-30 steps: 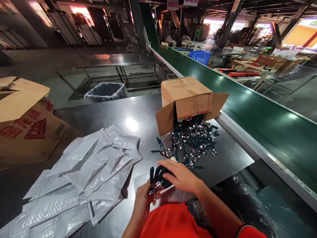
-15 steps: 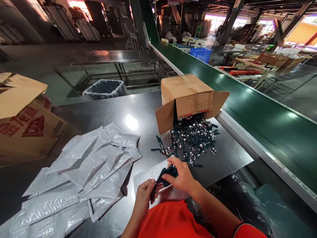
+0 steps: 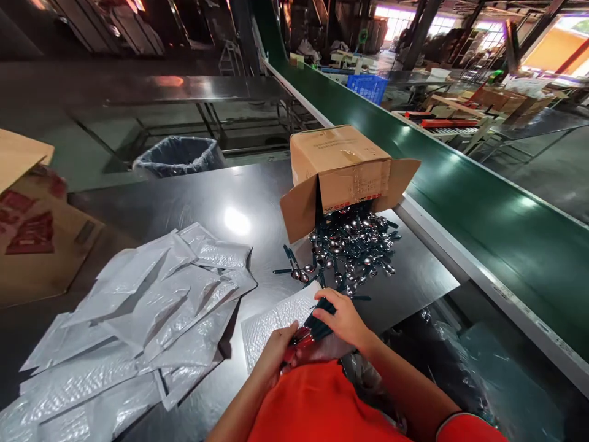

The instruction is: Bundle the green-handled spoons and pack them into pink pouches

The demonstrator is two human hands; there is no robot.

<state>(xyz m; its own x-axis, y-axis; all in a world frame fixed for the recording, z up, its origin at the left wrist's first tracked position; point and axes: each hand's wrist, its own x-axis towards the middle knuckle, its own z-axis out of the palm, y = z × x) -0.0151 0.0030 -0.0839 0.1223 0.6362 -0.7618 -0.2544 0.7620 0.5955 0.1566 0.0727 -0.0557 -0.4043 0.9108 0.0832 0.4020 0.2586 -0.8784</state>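
Over the near edge of the metal table (image 3: 269,196), holds a bundle of dark-handled spoons (image 3: 321,326) just before the red shirt (image 3: 317,405), grasping the shiny ends in left hand (image 3: 276,348) and the dark handles in right hand (image 3: 345,318). Has a pale padded mailer (image 3: 276,316) flat on the table just beyond, then a loose heap of similar spoons (image 3: 354,245) before an open carton (image 3: 340,153), a pile of mailers (image 3: 147,319) to the left and a green conveyor belt (image 3: 460,184) to the right.
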